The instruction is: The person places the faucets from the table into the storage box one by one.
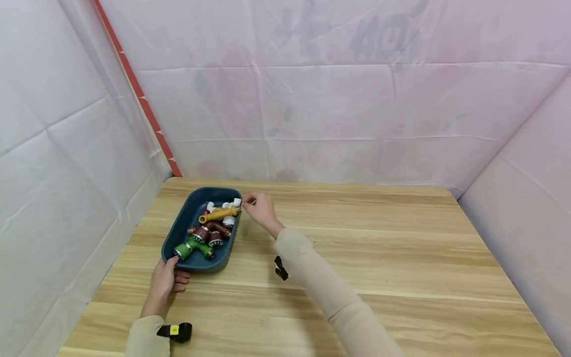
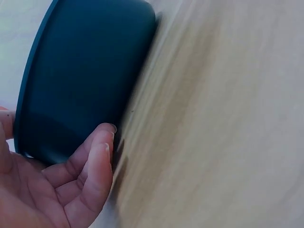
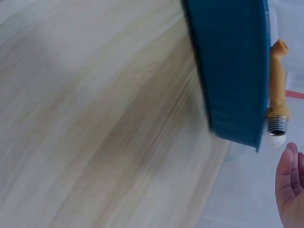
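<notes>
A dark blue plastic bin (image 1: 171, 240) stands at the left of the table. My left hand (image 1: 161, 282) grips its near left corner, thumb at the rim and the other fingers along the outer wall (image 2: 90, 71). My right hand (image 1: 262, 209) is by the far right corner, its fingertips just off the rim in the right wrist view. Inside lie a yellow pipe fitting (image 1: 219, 214) with a metal threaded end (image 3: 277, 125), a green branched fitting (image 1: 196, 246), several dark red ones (image 1: 216, 240) and white pieces (image 1: 229, 221). The yellow fitting sticks up over the rim.
The wooden table (image 1: 357, 238) runs back to a pale cloth wall (image 1: 321, 109). More cloth hangs at the left (image 1: 67, 139) and right sides. A red strip (image 1: 142, 99) goes down the back left corner. Black wrist cameras (image 1: 180, 332) are strapped over both sleeves.
</notes>
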`<act>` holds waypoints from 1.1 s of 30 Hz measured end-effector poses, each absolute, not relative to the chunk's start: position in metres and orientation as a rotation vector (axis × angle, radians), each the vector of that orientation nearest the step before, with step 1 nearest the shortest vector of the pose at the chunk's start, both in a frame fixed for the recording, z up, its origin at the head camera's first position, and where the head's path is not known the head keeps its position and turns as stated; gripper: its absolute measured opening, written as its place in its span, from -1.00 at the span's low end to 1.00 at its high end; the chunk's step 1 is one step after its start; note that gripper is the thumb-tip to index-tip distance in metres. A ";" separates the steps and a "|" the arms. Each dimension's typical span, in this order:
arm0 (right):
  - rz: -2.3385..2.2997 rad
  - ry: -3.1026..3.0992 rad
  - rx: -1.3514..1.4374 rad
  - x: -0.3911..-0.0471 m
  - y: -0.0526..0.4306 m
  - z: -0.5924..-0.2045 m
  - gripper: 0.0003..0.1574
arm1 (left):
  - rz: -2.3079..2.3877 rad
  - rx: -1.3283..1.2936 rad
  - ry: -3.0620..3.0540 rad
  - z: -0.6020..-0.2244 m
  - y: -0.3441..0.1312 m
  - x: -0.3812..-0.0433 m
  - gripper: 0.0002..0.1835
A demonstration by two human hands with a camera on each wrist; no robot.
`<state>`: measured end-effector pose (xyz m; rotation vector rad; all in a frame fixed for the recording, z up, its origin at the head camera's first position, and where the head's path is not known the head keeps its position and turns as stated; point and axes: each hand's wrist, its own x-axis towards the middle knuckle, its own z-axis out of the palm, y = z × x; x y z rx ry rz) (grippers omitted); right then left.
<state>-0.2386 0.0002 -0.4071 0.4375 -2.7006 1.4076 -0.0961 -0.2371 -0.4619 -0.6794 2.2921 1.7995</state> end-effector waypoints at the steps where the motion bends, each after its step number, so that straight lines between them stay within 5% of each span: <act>1: 1.409 -2.692 0.445 -0.238 0.001 -0.406 -0.89 | 1.792 -0.678 2.304 -0.462 -0.238 -0.096 -0.52; 11: 1.354 -2.670 0.570 -0.228 0.010 -0.394 -0.90 | 1.432 -0.748 2.775 -0.453 -0.237 -0.088 -0.32; 23: 1.381 -2.641 0.624 -0.214 0.029 -0.383 -0.85 | 1.371 -0.675 3.104 -0.429 -0.224 -0.089 -0.77; 33: 1.292 -2.656 0.682 -0.206 0.048 -0.376 -0.82 | 1.464 -0.393 3.150 -0.415 -0.212 -0.099 -0.85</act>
